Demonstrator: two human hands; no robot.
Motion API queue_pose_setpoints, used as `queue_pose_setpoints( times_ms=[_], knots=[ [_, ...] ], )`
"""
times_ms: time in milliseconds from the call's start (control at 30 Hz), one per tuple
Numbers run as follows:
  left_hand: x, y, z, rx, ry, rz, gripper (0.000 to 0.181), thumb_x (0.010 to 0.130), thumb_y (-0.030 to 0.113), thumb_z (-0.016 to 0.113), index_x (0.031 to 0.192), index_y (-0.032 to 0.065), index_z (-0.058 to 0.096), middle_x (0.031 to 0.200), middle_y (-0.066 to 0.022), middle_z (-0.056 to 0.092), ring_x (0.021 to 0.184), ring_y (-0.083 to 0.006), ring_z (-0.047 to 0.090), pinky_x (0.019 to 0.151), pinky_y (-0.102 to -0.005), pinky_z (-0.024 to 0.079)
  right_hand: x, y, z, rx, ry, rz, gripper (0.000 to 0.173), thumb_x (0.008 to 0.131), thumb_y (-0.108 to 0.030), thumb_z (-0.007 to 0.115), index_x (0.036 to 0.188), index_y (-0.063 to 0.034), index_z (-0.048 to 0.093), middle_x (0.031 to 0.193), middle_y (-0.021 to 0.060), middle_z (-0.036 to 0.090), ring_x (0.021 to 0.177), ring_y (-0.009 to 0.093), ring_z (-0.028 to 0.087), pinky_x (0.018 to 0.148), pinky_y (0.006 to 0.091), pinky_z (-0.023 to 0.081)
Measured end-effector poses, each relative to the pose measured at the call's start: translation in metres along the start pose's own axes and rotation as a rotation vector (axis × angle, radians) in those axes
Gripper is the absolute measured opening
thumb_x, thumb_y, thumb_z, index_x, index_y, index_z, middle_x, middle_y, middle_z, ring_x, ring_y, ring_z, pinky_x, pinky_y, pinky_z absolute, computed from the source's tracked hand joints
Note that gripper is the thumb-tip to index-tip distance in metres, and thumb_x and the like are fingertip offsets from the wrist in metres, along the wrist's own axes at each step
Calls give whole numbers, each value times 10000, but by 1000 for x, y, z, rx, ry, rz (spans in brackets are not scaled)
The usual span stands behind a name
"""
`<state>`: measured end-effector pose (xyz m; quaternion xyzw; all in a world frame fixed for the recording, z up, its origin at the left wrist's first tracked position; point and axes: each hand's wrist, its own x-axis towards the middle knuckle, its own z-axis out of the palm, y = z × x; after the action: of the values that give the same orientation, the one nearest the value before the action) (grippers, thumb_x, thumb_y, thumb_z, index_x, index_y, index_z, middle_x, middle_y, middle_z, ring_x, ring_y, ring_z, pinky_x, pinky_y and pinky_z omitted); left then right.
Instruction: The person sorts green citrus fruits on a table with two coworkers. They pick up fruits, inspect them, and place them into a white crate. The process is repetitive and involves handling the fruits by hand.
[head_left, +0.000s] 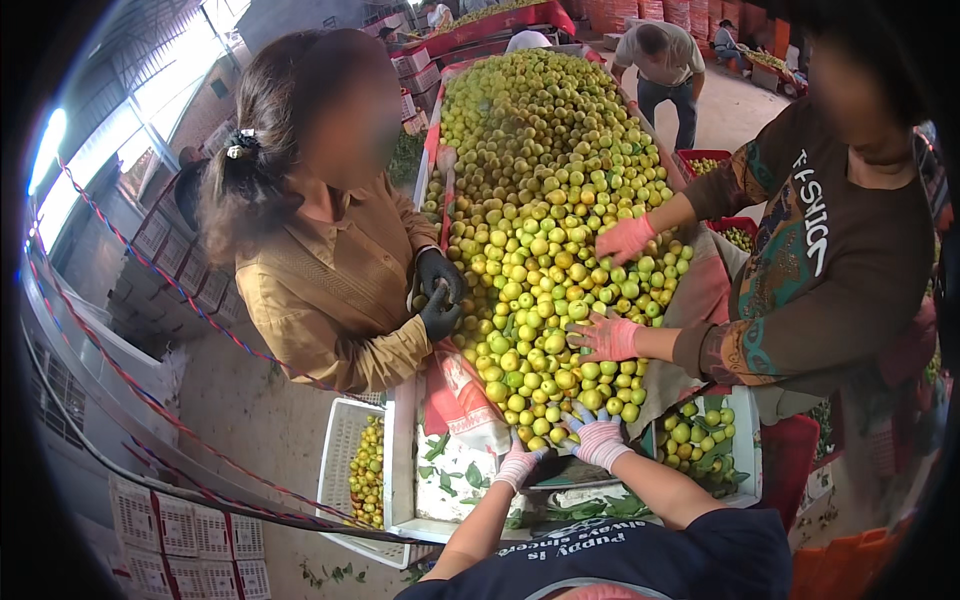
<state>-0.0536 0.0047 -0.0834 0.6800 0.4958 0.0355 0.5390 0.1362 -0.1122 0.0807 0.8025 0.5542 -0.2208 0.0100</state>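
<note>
A long heap of small, round, yellow-green fruits (555, 300) fills the sorting table in front of me. At its near end, my left hand (520, 463), in a striped pink-and-white knit glove, touches the lowest fruits with its fingers apart. My right hand (598, 441) wears a matching glove and lies to the right, fingers spread against the heap's front edge. Neither hand is closed around a fruit, as far as I can see. Between the hands, a few fruits lie close to the fingertips. Loose green leaves (474, 475) are scattered on the white surface left of my left hand.
A person in dark gloves (439, 292) stands left; another in pink gloves (611, 337) reaches in from the right. A white crate (337, 450) of fruits sits low left. Fruits and leaves fill a corner compartment (697, 442) at right. Twisted cables (202, 442) cross the left side.
</note>
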Motion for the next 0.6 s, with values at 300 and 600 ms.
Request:
queue_pose_setpoints(
  times_ms=[300,600],
  knots=[
    [-27,33,-5,63,-19,-8,1000,700,403,754,1445,67,178,1187,-201,574,1034,-299,593,901,-347,454,-5,3,3,-5,-42,32,646,858,-587,397,1430,-304,294,1527,7,170,1353,300,253,1035,622,193],
    [46,-76,10,145,-57,89,1015,690,359,781,1413,-15,175,1266,-207,527,1166,-318,518,969,-346,407,-8,-6,-5,14,29,-43,640,862,-593,384,1416,-279,323,1519,51,204,1342,357,253,1050,593,169]
  ],
)
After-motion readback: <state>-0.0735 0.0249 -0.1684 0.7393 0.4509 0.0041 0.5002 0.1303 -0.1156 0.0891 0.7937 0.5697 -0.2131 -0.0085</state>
